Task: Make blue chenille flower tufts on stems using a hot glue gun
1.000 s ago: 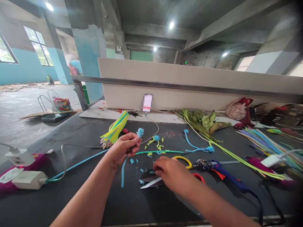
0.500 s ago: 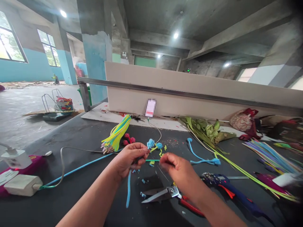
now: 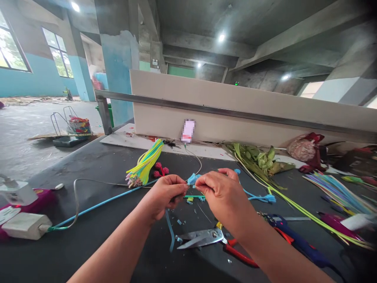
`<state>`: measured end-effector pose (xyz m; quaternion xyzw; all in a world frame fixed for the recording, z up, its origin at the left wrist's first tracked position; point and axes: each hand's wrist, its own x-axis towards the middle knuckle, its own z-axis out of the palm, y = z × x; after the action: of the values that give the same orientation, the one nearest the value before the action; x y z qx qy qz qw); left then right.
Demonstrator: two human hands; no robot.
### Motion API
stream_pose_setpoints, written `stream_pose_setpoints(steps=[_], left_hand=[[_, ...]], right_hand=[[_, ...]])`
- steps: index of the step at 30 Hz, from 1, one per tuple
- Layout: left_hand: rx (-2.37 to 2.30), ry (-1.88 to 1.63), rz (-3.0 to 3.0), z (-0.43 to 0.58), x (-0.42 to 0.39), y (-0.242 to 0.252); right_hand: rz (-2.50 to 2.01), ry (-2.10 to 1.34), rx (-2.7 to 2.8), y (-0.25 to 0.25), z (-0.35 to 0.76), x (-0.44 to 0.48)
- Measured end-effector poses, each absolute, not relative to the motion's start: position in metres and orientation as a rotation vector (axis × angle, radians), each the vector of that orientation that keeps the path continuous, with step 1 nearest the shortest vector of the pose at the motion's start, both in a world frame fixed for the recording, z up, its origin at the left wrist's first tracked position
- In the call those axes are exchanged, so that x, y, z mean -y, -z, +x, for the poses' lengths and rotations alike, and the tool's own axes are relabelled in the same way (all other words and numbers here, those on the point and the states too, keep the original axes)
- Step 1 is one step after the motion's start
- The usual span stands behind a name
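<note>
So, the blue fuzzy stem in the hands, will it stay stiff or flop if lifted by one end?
Probably bendy rather than limp: below the left hand the blue stem hangs in a soft curve. It looks light, since a fingertip pinch holds it. Its fuzzy surface likely resists slipping; the right hand pinches its tufted end.

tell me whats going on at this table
A person is working a blue fuzzy stem over a dark table. The left hand pinches the stem, which hangs down below it. The right hand pinches the blue tuft at its tip. Scissors and a blue glue gun lie unheld on the table.
</note>
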<state>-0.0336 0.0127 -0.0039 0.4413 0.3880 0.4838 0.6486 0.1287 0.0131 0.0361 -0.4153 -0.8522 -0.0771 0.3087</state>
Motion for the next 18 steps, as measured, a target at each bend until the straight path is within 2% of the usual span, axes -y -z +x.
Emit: stream_pose_setpoints(steps=[4, 18], left_hand=[[-0.923, -1.120, 1.021, -0.0322, -0.0126, 0.0043], [-1.026, -1.101, 1.140, -0.0305, -0.0141, 0.0099]], right_hand=[[-1.052, 0.355, 2.290, -0.0351, 0.1274, -0.0180], [-1.093, 0.464, 2.382, -0.0342, 0.1237, -0.0193]])
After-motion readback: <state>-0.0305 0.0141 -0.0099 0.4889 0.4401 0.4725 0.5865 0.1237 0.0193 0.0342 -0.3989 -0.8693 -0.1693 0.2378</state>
